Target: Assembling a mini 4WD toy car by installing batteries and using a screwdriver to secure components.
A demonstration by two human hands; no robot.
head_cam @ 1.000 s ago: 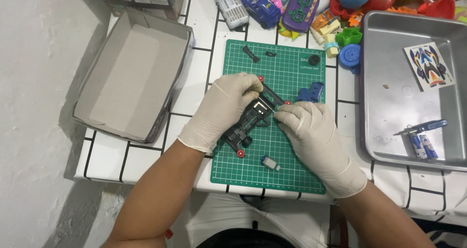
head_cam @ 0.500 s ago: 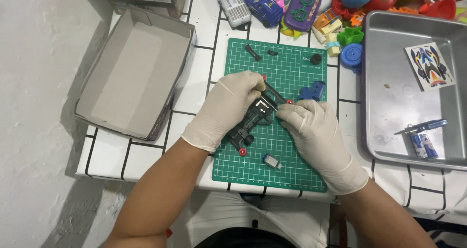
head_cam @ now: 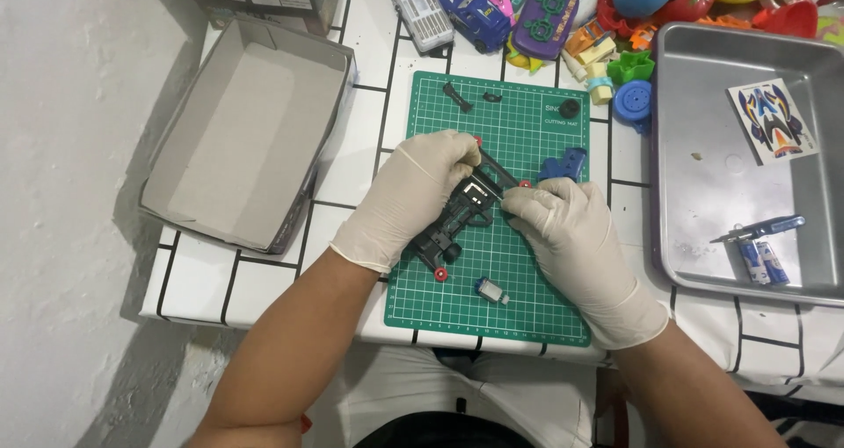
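A black toy car chassis with small red wheel hubs lies slanted on a green cutting mat. My left hand, in a white glove, grips the chassis from above at its upper end. The gloved fingers of my right hand pinch the chassis at its right side, near a red hub. A small silver-and-blue motor lies loose on the mat below my hands. A blue plastic part sits just above my right hand. Small black parts rest near the mat's top edge.
An empty cardboard box lid stands to the left. A metal tray on the right holds a sticker sheet, two batteries and a blue-handled tool. Colourful toys crowd the back. White tiled tabletop.
Both hands stay on the chassis with only slight shifts of the fingers. The chassis keeps its slant on the mat.
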